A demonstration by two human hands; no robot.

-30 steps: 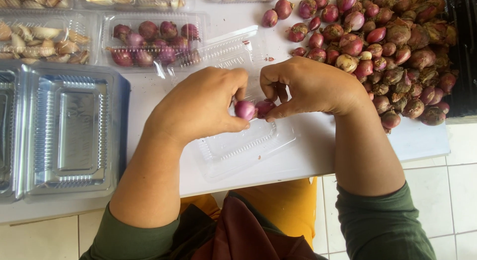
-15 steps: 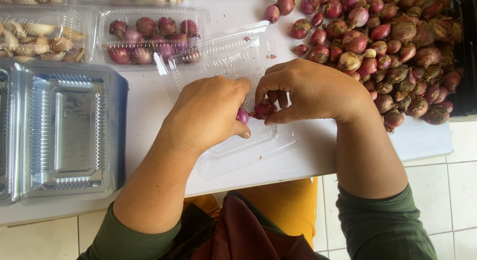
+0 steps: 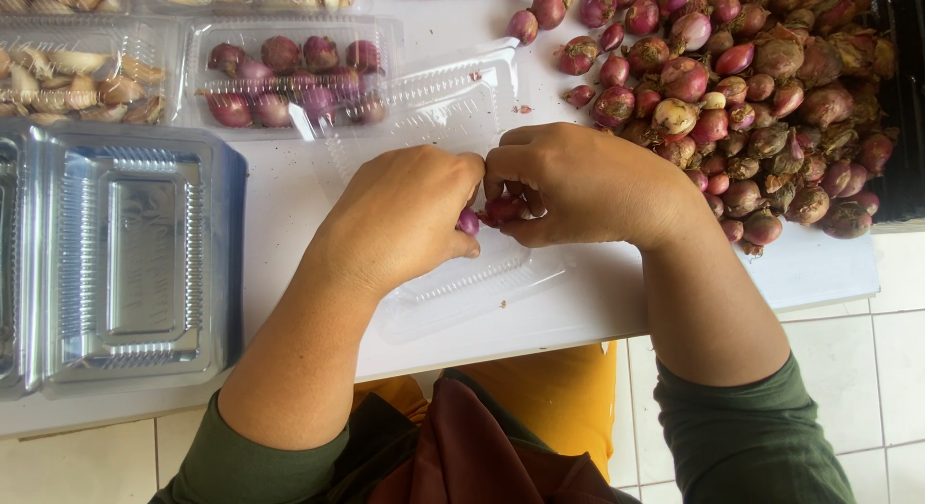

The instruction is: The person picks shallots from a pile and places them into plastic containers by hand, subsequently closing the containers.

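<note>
left hand point(image 3: 405, 220), right hand point(image 3: 588, 186), fingers pinched, touching

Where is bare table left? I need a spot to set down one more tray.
Bare strips lie between the stack of empty trays and the left hand, and along the near table edge right of the right hand. The shallot pile crowds the far right.

Between the fingertips point(image 3: 479, 186) of both hands sits a shallot point(image 3: 501, 209), over an open tray point(image 3: 453, 273). Right of the fingers lies the shallot pile point(image 3: 742, 99); left, stacked trays point(image 3: 116, 263); behind, a filled tray point(image 3: 289, 80)
</note>
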